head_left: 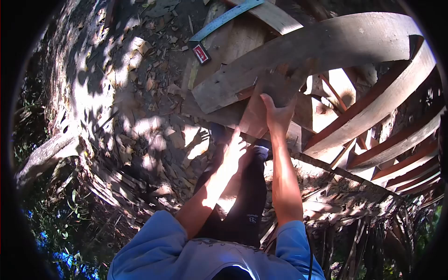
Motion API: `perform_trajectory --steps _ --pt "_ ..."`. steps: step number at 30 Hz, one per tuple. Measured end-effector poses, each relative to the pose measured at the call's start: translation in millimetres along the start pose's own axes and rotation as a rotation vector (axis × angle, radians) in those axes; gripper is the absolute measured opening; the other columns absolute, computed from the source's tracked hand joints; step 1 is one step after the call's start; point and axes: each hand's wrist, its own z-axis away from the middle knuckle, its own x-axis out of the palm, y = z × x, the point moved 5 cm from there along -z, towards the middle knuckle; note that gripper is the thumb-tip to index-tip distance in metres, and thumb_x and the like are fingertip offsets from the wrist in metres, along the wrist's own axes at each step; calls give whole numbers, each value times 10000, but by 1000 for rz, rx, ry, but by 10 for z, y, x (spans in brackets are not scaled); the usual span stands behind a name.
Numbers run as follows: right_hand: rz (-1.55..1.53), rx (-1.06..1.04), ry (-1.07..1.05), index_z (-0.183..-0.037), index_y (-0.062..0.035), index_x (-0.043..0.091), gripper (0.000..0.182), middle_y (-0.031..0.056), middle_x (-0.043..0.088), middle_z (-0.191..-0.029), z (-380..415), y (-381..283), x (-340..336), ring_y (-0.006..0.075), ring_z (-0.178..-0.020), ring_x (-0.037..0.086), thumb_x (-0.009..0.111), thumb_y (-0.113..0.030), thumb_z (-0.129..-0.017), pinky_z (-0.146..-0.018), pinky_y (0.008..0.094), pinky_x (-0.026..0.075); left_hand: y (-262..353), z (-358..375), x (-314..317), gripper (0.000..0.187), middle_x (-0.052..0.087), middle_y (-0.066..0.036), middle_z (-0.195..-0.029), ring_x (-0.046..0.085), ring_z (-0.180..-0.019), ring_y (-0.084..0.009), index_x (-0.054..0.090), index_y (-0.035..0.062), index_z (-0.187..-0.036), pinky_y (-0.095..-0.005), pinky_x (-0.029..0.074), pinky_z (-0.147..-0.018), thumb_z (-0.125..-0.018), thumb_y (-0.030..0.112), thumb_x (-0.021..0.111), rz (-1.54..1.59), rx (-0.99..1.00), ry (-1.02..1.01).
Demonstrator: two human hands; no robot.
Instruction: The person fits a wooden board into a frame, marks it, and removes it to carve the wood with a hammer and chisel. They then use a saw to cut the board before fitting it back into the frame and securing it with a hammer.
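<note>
A flat brown wooden board (255, 111) slopes down toward me beneath a long curved plank. My right hand (281, 115) grips the board's right side, thumb raised along its face and the other fingers mostly hidden. At the lower left edge of the same board is my left hand (234, 151), brightly sunlit, its index finger stretched to the edge and the other fingers loosely apart. The curved plank (317, 46) arches above both hands, its squared end to their left.
More curved wooden ribs (373, 109) fan out on the right. A pale blue strip (226, 21) and a small red-and-black item (201, 54) lie on boards ahead. Dry leaves (149, 84) cover the ground at left, near a tree root (46, 156).
</note>
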Motion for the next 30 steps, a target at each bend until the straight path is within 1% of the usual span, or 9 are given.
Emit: perform_trajectory --steps 2,5,8,11,19,23,25,27,30 --pt "120 21 -140 -1354 37 469 850 224 655 -1209 -41 10 -97 344 -1113 650 864 -399 -740 -954 414 500 228 46 -40 529 616 -125 -1228 611 -1087 -268 507 27 -1410 -358 473 -963 -1008 369 542 -481 419 166" --pt "308 131 -379 -1391 24 428 906 238 687 -1148 -96 -246 -262 382 -1072 675 817 -501 -764 -920 438 517 763 191 324 696 563 -220 -1304 562 -1201 -331 521 -29 -1343 -432 451 -1009 -878 448 723 -916 751 114" --pt "538 215 -435 -1419 2 395 951 237 701 -1113 -161 -290 -295 395 -1048 683 805 -542 -756 -888 452 529 908 -126 645 693 606 -208 -1244 598 -1146 -312 556 -27 -1295 -406 471 -980 -805 413 771 -843 909 -91" --pt "477 211 -433 -1420 -21 391 951 233 700 -1115 -162 -260 -286 401 -1046 681 806 -551 -747 -864 461 535 897 -468 783 656 659 -189 -1148 638 -1064 -280 598 -17 -1252 -386 491 -942 -735 345 775 -412 670 -334" --pt "445 137 -417 -1418 -13 394 926 233 657 -1164 -172 -194 -284 372 -1072 669 790 -537 -766 -874 455 530 846 -591 797 561 734 -137 -996 707 -921 -248 666 -21 -1094 -357 541 -839 -628 244 830 -521 755 -101" --pt "-216 52 -189 -1498 41 278 1010 217 508 -1405 -213 48 -503 308 -1270 534 446 -763 -910 -1045 431 434 835 -671 720 557 743 -165 -956 724 -908 -278 678 -22 -1056 -371 546 -830 -594 226 865 -629 814 -6" --pt "-422 -3 -46 -1501 15 306 909 178 507 -1405 -176 295 -514 269 -1314 479 353 -721 -971 -1097 408 375 782 -674 697 559 742 -170 -957 723 -915 -284 680 -24 -1053 -372 545 -830 -592 231 867 -609 768 -18" --pt "-463 275 163 -1509 -23 323 829 130 471 -1447 -51 838 16 247 -1371 411 271 -682 -1010 -1142 388 314 808 -716 747 557 741 -173 -944 725 -908 -291 683 -26 -1045 -371 547 -824 -590 238 868 -581 784 -12" --pt "-585 427 -106 -1521 -73 332 776 79 393 -1516 -2 621 98 229 -1414 333 207 -660 -1028 -1174 365 245 767 -631 657 572 739 -182 -933 727 -902 -305 687 -27 -1037 -379 550 -812 -586 270 877 -608 746 7"
